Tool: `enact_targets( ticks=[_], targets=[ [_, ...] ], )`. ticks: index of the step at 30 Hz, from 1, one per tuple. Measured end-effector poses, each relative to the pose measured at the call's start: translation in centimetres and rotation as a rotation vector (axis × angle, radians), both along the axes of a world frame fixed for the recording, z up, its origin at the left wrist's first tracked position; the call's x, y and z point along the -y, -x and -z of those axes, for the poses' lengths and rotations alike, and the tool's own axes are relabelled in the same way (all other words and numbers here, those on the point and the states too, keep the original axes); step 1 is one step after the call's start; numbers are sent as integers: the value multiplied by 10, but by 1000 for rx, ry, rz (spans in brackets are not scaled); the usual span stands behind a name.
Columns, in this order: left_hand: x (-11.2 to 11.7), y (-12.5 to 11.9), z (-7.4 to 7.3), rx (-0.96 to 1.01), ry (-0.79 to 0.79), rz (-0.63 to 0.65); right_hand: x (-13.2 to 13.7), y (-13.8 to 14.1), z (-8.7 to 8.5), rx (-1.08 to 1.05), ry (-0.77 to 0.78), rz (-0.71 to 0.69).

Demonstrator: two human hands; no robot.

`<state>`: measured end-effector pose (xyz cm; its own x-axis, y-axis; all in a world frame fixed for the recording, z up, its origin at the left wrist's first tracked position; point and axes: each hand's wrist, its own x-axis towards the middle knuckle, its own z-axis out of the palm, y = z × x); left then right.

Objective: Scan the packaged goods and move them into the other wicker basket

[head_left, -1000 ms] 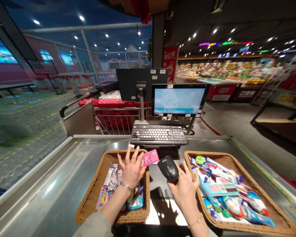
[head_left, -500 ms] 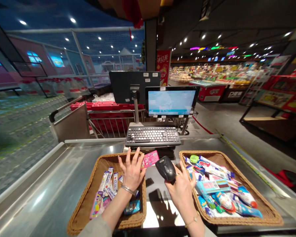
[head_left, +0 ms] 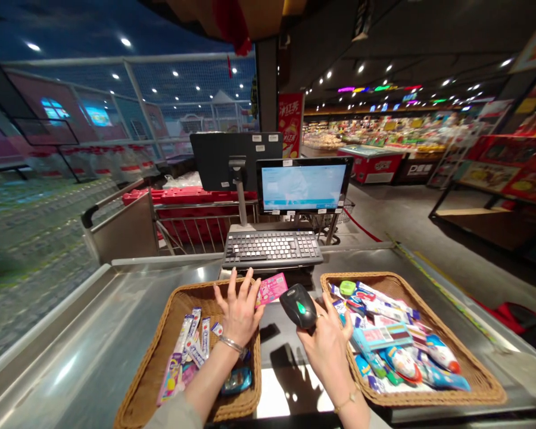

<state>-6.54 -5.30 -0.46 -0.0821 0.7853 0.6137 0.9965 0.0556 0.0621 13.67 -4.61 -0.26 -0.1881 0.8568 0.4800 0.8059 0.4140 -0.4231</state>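
A flat pink candy packet is pinched at its left end by my left hand, above the inner edge of the left wicker basket; the other fingers are spread. My right hand is wrapped round a black barcode scanner, whose head points toward the packet. A green light shows on the scanner's top. In the left basket lie several slim wrapped sticks and a blue packet. Beside my right hand, the right wicker basket holds a heap of wrapped sweets.
A black keyboard stands behind the baskets, with a lit monitor and the back of a second screen beyond. The steel counter has raised edges. Shopping carts stand behind it.
A green light has come on at the top of the scanner. Both hands keep nearly the same pose, while the whole view has shifted slightly.
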Motion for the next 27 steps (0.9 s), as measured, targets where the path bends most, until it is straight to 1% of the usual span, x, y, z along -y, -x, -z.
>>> enact_targets(
  ticks=[7, 11, 14, 17, 21, 24, 27],
  targets=[
    [-9, -12, -5, 11, -4, 42, -5, -12, -4, -33, 17, 70],
    [-17, -26, -9, 17, -8, 90, -7, -28, -6, -42, 25, 128],
    [-26, -39, -11, -3, 5, 147, -9, -43, -6, -54, 28, 197],
    [-36, -56, -14, -20, 31, 198, -10, -61, -7, -73, 46, 267],
    [-50, -87, -18, -17, 69, 271, -14, -88, -8, -85, 59, 390],
    [-60, -113, -18, -8, 87, 329, -17, -110, -4, -78, 38, 473],
    [-69, -137, -14, 6, 109, 373, -22, -132, 2, -56, 43, 537]
  ],
)
